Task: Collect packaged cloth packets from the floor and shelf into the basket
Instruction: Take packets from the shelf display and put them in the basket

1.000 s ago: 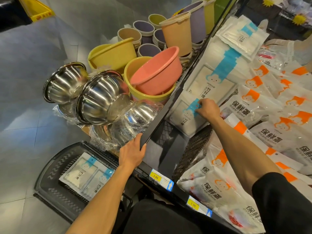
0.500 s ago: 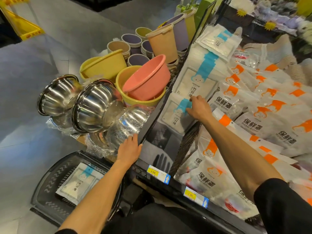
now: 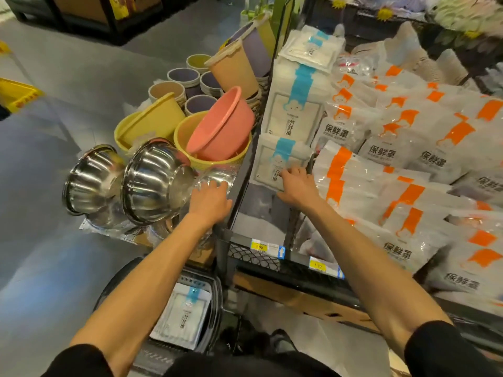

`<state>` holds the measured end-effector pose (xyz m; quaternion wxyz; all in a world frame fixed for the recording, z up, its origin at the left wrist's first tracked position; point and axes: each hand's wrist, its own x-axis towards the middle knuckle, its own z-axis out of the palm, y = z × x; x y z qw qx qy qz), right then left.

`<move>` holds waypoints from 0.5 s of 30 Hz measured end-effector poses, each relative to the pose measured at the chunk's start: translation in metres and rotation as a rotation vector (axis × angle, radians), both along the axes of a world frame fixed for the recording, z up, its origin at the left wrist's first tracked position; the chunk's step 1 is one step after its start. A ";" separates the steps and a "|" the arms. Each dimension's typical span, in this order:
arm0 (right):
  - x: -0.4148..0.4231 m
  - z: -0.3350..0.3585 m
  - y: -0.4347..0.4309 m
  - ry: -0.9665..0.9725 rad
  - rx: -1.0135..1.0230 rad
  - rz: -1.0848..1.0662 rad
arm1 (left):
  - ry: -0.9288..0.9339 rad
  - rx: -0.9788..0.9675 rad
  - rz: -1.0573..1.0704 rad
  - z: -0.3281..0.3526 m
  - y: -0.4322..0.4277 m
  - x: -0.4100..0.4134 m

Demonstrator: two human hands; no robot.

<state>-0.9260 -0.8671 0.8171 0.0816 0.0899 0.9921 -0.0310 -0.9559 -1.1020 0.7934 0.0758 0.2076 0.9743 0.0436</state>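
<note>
At frame centre, a blue-striped cloth packet (image 3: 280,159) on the shelf is covered at its lower corner by the right hand (image 3: 298,187); whether it is gripped cannot be told. The left hand (image 3: 209,201) is laid flat on a wrapped bowl (image 3: 217,176). The basket (image 3: 217,297), lower centre, is largely hidden by the forearms.
</note>
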 end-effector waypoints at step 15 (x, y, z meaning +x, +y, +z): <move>0.105 0.013 -0.047 0.070 -0.009 -0.042 | 0.098 -0.089 -0.085 0.029 -0.036 0.068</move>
